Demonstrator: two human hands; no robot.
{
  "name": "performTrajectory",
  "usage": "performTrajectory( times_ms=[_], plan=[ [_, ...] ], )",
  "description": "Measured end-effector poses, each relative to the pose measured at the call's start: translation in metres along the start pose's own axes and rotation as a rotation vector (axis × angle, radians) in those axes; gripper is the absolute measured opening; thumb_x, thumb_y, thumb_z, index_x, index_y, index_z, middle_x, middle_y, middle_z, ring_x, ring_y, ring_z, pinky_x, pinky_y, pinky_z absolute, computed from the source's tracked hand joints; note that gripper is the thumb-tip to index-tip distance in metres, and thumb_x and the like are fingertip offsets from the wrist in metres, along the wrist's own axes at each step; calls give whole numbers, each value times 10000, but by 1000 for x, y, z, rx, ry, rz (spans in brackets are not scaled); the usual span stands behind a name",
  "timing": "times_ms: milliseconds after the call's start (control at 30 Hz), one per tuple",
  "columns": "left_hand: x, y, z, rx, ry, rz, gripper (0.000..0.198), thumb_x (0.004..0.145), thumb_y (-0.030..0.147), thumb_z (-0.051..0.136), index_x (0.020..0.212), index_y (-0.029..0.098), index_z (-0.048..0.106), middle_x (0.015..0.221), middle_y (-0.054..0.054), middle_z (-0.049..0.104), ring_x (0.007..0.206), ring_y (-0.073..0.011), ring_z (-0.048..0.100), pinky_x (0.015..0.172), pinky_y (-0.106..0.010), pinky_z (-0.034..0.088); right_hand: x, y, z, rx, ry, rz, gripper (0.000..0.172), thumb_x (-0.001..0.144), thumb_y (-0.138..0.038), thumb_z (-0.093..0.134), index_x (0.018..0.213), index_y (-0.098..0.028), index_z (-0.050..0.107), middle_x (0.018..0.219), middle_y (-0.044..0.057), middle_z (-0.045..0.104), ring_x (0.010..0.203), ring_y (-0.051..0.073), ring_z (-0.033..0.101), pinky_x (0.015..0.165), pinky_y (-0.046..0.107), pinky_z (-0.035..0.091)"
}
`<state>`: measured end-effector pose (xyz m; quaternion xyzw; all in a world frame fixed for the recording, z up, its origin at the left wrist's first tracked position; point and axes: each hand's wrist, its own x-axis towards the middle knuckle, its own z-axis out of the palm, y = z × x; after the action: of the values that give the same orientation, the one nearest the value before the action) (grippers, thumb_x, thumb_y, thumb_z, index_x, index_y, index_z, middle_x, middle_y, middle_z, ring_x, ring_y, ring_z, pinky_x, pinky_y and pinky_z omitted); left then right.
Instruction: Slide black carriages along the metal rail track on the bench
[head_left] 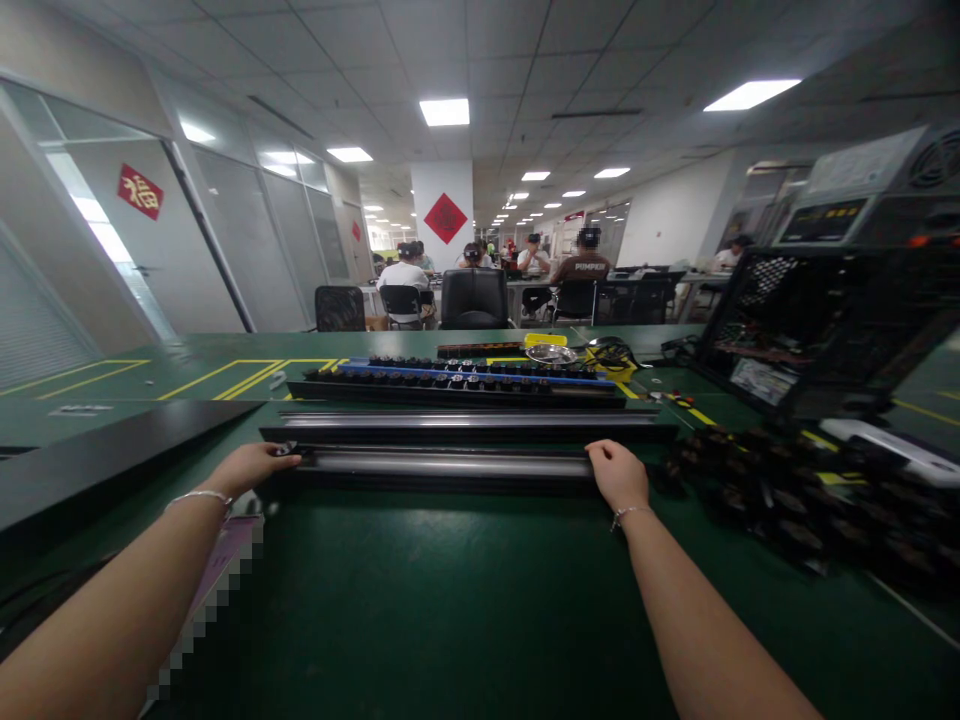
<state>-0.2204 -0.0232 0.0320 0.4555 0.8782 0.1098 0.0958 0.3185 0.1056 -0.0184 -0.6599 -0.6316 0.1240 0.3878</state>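
Note:
A long black metal rail (450,464) with a shiny inner face lies crosswise before me on the green table (442,600). At its left end, my left hand (255,468) is closed with thumb and fingers on the rail, close to a small dark part. Around the right end my right hand (619,472) is closed too, fingers curled over the edge. Just behind sits a second similar rail (465,424), parallel to the first. Farther back, a row of small black parts (450,378) stands along a rail with a blue strip.
Many black fan-like parts (795,490) are heaped at the right. Behind them stands an open computer case (810,330) with a power supply (877,180) on top. A dark panel (127,450) lies left. A round metal dish (551,354) stands at the back. People sit at farther tables.

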Motion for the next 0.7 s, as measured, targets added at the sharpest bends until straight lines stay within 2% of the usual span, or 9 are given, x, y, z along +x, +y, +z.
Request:
performTrajectory(
  times_ms=[167,533,700],
  plan=[
    [3,4,-2,43,-34,6,531,673,547,586,965,113,676,956,-125,694,885,-257,626,737,-291,449,-1,-2,-1,-7,-13,22,294,772,-288,413,789,-224,699,888,29,671,761,163,555,638,251,364],
    [-3,18,2,51,-53,-8,493,709,516,543,971,115,663,1063,-141,664,966,-265,595,772,-299,432,-2,-3,-3,-9,-17,16,293,777,-279,410,801,-221,696,873,28,667,760,156,557,631,242,362],
    [-3,19,4,47,-40,-29,449,716,494,543,951,133,669,1055,-127,671,955,-256,601,765,-293,435,-2,-5,-3,-137,28,-46,307,793,-255,399,794,-207,703,868,44,670,753,155,557,621,249,361]
  ],
)
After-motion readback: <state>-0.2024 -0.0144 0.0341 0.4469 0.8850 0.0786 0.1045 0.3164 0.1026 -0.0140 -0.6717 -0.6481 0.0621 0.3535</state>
